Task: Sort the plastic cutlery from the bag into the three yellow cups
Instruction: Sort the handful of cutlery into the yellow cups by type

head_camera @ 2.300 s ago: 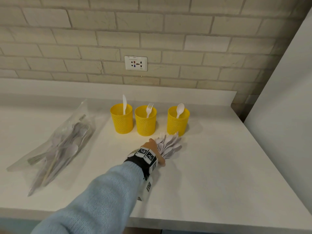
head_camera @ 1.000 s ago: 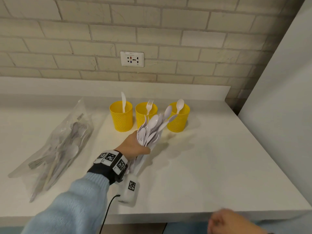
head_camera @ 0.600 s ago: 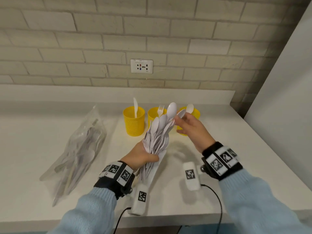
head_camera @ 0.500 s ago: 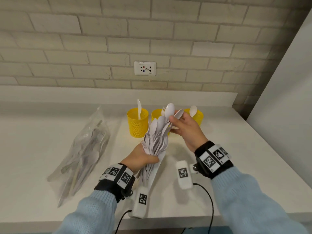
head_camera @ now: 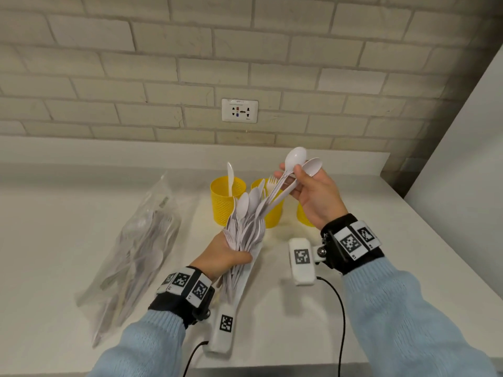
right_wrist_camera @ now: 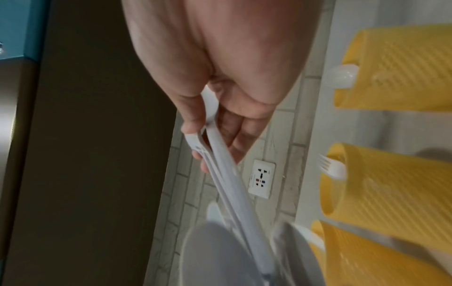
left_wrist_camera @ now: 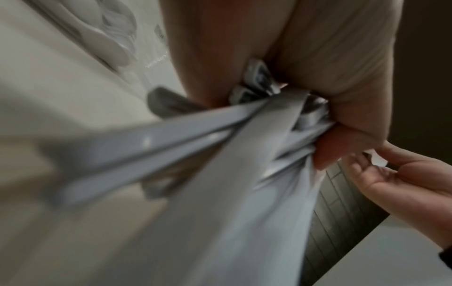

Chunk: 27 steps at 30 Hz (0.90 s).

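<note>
Two spoons (head_camera: pixel 295 167) were pinched in the right hand (head_camera: pixel 315 197), above the bunch of cutlery (head_camera: pixel 246 224) gripped tight by the left hand (head_camera: pixel 223 258).

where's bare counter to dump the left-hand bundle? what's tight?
Bare: counter right of the right hand, out to the white panel; also the strip between the bag and the left hand. Crowded: in front of the three yellow cups, where the cutlery bundle and both hands sit.
</note>
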Motion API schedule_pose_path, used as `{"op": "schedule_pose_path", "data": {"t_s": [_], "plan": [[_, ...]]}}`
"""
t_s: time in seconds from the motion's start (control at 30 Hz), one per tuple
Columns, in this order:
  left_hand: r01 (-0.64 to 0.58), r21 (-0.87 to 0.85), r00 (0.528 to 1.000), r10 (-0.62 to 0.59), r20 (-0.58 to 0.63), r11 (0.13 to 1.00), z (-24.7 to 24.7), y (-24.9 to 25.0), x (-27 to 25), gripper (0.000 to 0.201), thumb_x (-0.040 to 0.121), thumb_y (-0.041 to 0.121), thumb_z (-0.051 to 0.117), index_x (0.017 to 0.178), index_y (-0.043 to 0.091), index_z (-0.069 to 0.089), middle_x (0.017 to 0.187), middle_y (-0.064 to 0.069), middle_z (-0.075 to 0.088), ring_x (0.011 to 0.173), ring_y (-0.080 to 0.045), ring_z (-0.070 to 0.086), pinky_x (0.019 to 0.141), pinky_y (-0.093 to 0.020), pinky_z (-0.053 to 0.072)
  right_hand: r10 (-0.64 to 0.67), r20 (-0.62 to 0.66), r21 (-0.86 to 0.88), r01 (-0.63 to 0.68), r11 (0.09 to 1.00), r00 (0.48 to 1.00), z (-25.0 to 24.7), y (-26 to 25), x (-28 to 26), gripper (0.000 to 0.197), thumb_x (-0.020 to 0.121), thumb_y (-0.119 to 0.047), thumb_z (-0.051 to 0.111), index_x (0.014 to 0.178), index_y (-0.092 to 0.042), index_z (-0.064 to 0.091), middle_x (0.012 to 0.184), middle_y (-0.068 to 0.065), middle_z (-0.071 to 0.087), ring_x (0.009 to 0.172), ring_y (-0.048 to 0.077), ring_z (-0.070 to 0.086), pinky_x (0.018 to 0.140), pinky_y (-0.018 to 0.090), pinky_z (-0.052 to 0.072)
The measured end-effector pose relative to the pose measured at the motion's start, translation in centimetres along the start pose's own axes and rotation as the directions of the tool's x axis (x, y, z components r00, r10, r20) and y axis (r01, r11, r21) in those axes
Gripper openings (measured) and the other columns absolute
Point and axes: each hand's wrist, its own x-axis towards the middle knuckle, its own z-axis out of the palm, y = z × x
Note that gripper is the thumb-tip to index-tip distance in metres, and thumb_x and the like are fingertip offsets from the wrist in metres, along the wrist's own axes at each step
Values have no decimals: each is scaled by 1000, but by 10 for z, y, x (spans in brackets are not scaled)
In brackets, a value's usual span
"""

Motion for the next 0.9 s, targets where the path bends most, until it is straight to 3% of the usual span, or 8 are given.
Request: {"op": "schedule_pose_path", "data": {"t_s": [0.1,0.23,0.33,0.5,0.57,0.7,0.8,0.9], "plan": [[7,-22,1000,-7,-18,1000,3,2,11,43,55,4,65,95,21,64,86,6,72,77,-6,68,71,-21,54,-111,-108,-4,111,994,988,-18,-18,22,16,96,-5,43,111,-6,50,95,10,65,82,17,71,71,27,57],[-8,-41,998,5,-63,999,8,9,27,41,54,5,65,92,21,64,87,3,71,81,-13,67,71,-24,52,-288,-266,-329,195,924,920,-63,-31,61,12,93,-9,51,105,-11,51,92,8,67,85,18,70,78,33,56],[-25,-50,994,20,-107,998,14,14,40,45,55,7,66,98,20,62,93,0,69,86,-18,65,72,-25,51,-329,-310,-594,88,800,892,-92,-22,87,14,86,-18,57,87,-27,45,98,17,68,96,28,66,79,33,52],[-60,-61,984,49,-172,996,23,18,55,44,57,5,67,97,22,63,93,2,70,85,-13,67,71,-24,52,-199,-320,-736,-111,668,926,-132,18,96,37,85,-11,61,119,-7,46,112,17,60,104,32,58,80,28,40],[-73,-50,979,62,-196,996,27,19,60,43,65,-3,70,102,18,62,93,3,70,83,-9,67,66,-18,52,-143,-273,-738,-111,666,951,-137,26,94,53,83,-12,65,131,-11,40,122,15,56,114,29,54,90,29,40],[-90,-70,972,73,-222,993,32,19,68,42,77,-15,62,104,17,61,97,0,69,85,-11,66,68,-17,53,-356,-49,-826,162,540,933,-114,25,83,54,79,-20,71,128,-15,48,128,6,51,119,17,48,102,29,37],[-102,-107,972,76,-224,989,38,20,74,42,68,-3,69,102,21,62,96,0,71,89,-17,67,74,-26,53,-93,182,-649,191,736,979,-71,19,61,22,80,-22,71,99,-27,62,96,-4,64,88,6,58,85,28,46],[-124,-171,977,90,-194,977,41,23,79,50,62,0,63,108,20,62,100,1,72,91,-15,68,73,-26,54,123,324,-615,110,780,938,-40,26,45,26,73,-23,77,95,-28,62,86,-7,63,77,5,57,73,11,45]]}}
